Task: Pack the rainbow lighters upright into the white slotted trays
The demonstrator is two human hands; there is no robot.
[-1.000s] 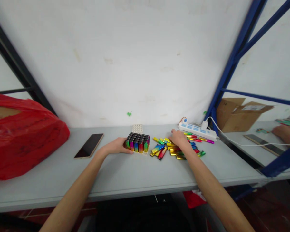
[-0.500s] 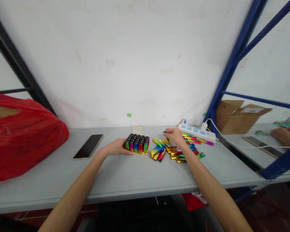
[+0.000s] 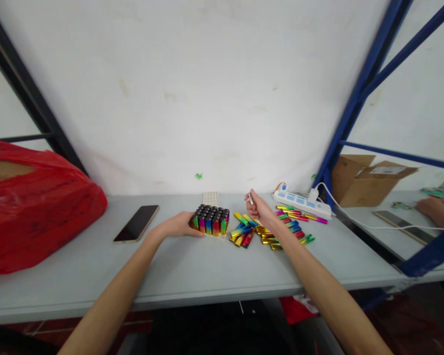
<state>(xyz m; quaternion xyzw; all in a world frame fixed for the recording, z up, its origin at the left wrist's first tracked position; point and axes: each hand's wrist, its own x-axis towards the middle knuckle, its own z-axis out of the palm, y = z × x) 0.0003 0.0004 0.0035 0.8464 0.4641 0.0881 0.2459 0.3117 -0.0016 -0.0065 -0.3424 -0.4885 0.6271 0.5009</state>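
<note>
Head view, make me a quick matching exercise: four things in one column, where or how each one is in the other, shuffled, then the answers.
1. Left hand
2. Right hand
3. Phone
4. Power strip

A. Flat, between the red bag and a hand
B. White, with a plug in it
C. Holding a small shiny piece
D. At the left side of the upright pieces

Pairs: 1-D, 2-C, 3-A, 4-B

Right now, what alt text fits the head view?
The left hand cups a block of upright pieces with black tops on a grey table; the right hand holds a small silvery item near a pile of colourful pieces.
</note>
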